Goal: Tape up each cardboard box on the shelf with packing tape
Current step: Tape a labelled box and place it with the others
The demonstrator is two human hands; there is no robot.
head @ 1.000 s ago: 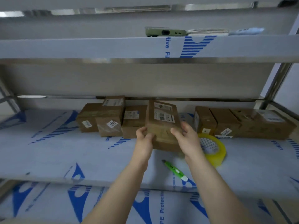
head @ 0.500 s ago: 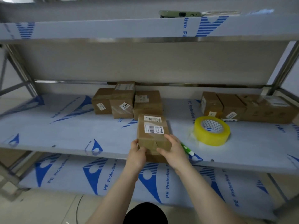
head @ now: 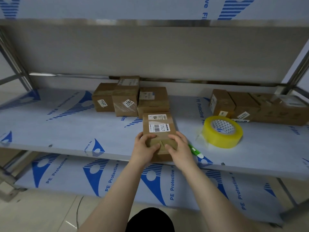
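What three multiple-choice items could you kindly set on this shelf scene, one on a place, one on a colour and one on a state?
1. Where does the tape roll lie relative to the labelled box being held?
A. To its left.
B. To its right, on the same shelf.
C. On the shelf below.

2. What colour is the tape roll?
A. Red.
B. Black.
C. Yellow.

3. How is the labelled box held?
A. By the left-hand grip and the right-hand grip, both at its near end.
B. By one hand only.
C. By nothing.

Answers: B, the roll sits right of the box on the same blue-printed surface; C, its side is plainly yellow; A, fingers of both hands curl over the box's near end.
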